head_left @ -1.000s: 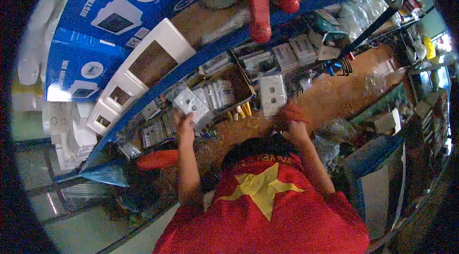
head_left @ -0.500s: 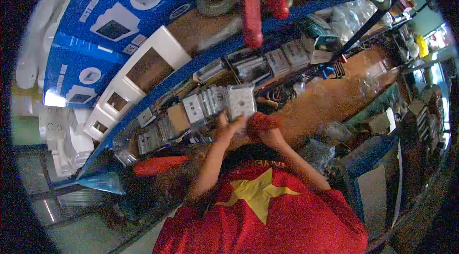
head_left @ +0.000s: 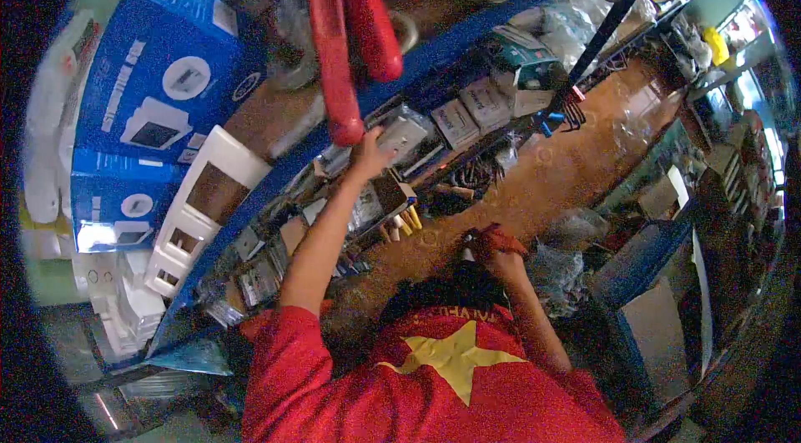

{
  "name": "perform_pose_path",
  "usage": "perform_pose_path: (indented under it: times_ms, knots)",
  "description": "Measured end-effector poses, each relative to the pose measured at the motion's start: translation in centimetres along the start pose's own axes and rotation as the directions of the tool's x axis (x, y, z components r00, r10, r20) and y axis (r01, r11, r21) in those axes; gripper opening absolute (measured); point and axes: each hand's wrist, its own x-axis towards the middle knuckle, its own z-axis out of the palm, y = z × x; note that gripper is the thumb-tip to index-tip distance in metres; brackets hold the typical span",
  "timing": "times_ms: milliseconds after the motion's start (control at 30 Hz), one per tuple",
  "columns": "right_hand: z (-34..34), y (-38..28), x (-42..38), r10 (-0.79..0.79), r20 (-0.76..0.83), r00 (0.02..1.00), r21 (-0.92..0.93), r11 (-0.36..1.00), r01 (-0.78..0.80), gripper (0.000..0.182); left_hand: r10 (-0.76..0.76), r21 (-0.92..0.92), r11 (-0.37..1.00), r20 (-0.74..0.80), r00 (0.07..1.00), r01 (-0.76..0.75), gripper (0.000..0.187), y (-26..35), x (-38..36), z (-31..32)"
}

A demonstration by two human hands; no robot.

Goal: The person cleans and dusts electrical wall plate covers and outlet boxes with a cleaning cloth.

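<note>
Packet (head_left: 405,136) of clear, shiny plastic around a flat, pale, rectangular piece lies at 2 o'clock of the left hand (head_left: 370,158), touching its fingertips. Those fingers are bent at the packet's near end; whether they pinch it or only rest on it, I cannot tell.

At 4 o'clock of the left hand, well apart, the right hand (head_left: 506,263) has its fingers closed on a bunched red cloth (head_left: 498,239), their tips hidden by the folds.

Around the left hand: small pale cardboard cartons (head_left: 471,113) sit at 2 o'clock, just beyond the packet; short yellow rods (head_left: 409,219) are at 5; a white plastic frame with rectangular openings (head_left: 209,201) leans between 8 and 9; large blue printed cardboard boxes (head_left: 158,84) stand at 10; long, smooth red handles (head_left: 334,42) hang between 11 and 12, the lower tip near the wrist.
</note>
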Motion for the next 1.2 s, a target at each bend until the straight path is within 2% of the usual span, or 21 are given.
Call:
perform_pose_path:
  times_ms: [100, 167, 200, 233, 267, 300, 333, 367, 400, 433, 500, 567, 600, 633, 667, 800, 833, 933, 1067, 1100, 1200]
  knots:
    - [0.3, 2.7, -0.3, -0.115, -0.001, 0.993, -0.345, 0.932, 0.108, 0.029, -0.079, -0.138, 0.987, 0.052, 0.996, 0.086, 0.067, 1.2, 0.7, 1.4]
    - [-0.7, 2.2, 0.9, 0.005, 0.028, 1.0, -0.404, 0.915, 0.007, 0.032, -0.03, -0.161, 0.986, 0.016, 0.999, 0.032, 0.07, 1.4, -0.3, 1.7]
    - [-2.5, -0.7, 2.8, 0.161, 0.071, 0.984, -0.393, 0.912, -0.121, 0.035, -0.04, -0.327, 0.938, 0.219, 0.975, 0.113, 0.072, 3.9, -1.6, -0.3]
    - [-2.3, -1.4, 3.4, 0.112, 0.006, 0.994, -0.327, 0.939, -0.104, 0.033, -0.012, -0.462, 0.859, 0.412, 0.911, 0.221, 0.075, 6.8, -3.2, -2.0]
    - [-2.1, -2.2, 4.0, 0.061, -0.059, 0.996, -0.263, 0.962, -0.075, 0.031, 0.019, -0.495, 0.85, 0.373, 0.928, 0.182, 0.073, 6.7, -5.6, -0.1]
    - [-0.4, -1.3, 4.1, -0.174, -0.257, 0.951, -0.173, 0.976, 0.132, 0.028, 0.05, -0.525, 0.84, 0.332, 0.942, 0.14, 0.072, 6.6, -8.0, 1.9]
    - [0.8, -1.2, 4.5, -0.369, -0.458, 0.808, -0.128, 0.928, 0.351, 0.027, 0.185, -0.465, 0.885, 0.399, 0.898, 0.024, 0.073, 7.6, -9.4, 2.9]
    - [0.5, -2.5, 5.0, -0.114, -0.348, 0.931, 0.011, 0.992, 0.126, 0.023, 0.315, -0.426, 0.899, 0.456, 0.832, -0.107, 0.075, 8.6, -10.7, 3.9]
    - [0.1, -4.0, 5.5, 0.152, -0.206, 0.967, 0.081, 0.987, -0.138, 0.02, 0.258, -0.458, 0.887, 0.592, 0.764, 0.056, 0.072, 10.4, -11.0, 3.7]
    - [0.1, -3.6, 5.2, 0.182, -0.186, 0.966, 0.336, 0.935, -0.111, 0.019, 0.257, -0.509, 0.854, 0.588, 0.767, 0.104, 0.065, 11.3, -10.6, 3.4]
    - [-0.4, -2.6, 4.5, 0.168, -0.14, 0.976, 0.542, 0.837, -0.067, 0.023, 0.284, -0.587, 0.796, 0.577, 0.766, 0.147, 0.051, 11.4, -9.2, 3.4]
    - [-1.2, -1.1, 3.7, 0.097, -0.103, 0.99, 0.493, 0.869, -0.034, 0.034, 0.341, -0.641, 0.755, 0.561, 0.754, 0.136, 0.039, 9.5, -5.9, 4.7]
    - [-1.3, -1.0, 3.7, 0.235, -0.052, 0.971, 0.594, 0.788, -0.159, 0.033, 0.315, -0.506, 0.854, 0.326, 0.891, -0.117, 0.026, 7.9, -4.4, 6.3]
    - [-1.4, -0.8, 3.6, 0.37, 0.0, 0.929, 0.69, 0.672, -0.268, 0.032, 0.228, -0.277, 0.947, 0.226, 0.947, -0.162, 0.02, 6.8, -2.2, 6.5]
    - [-1.5, -0.6, 3.6, 0.494, 0.052, 0.868, 0.77, 0.534, -0.35, 0.031, 0.17, -0.336, 0.93, 0.041, 0.985, -0.146, 0.015, 2.3, 0.0, 9.9]
    - [-4.4, -0.8, 1.6, 0.333, -0.096, 0.938, 0.596, 0.774, -0.214, 0.032, 0.122, -0.234, 0.971, 0.298, 0.947, -0.052, 0.023, -2.8, 2.4, 10.4]
    - [-1.6, 4.5, 2.0, 0.313, -0.166, 0.935, 0.617, 0.773, -0.149, 0.034, 0.148, -0.123, 0.986, 0.301, 0.942, -0.115, 0.03, -2.5, 2.4, 10.0]
    - [-2.5, 1.4, 0.8, 0.343, -0.235, 0.909, 0.765, 0.642, -0.045, 0.035, 0.286, -0.076, 0.958, 0.182, 0.941, -0.277, 0.032, -3.7, 1.4, 11.1]
    - [-5.4, -2.7, 2.0, 0.383, -0.229, 0.895, 0.745, 0.661, -0.092, 0.033, 0.096, 0.354, 0.9, 0.412, 0.906, -0.256, 0.015, 1.0, 2.1, 9.1]
    - [-5.9, -3.0, 2.4, 0.39, -0.228, 0.892, 0.714, 0.69, -0.119, 0.032, 0.189, 0.332, 0.898, 0.305, 0.933, -0.29, 0.013, -1.6, 2.5, 10.9]
    - [-6.2, -2.0, 4.1, 0.405, -0.172, 0.898, 0.661, 0.723, -0.2, 0.032, 0.168, 0.093, 0.98, 0.082, 0.982, -0.175, 0.015, -4.6, 3.6, 11.3]
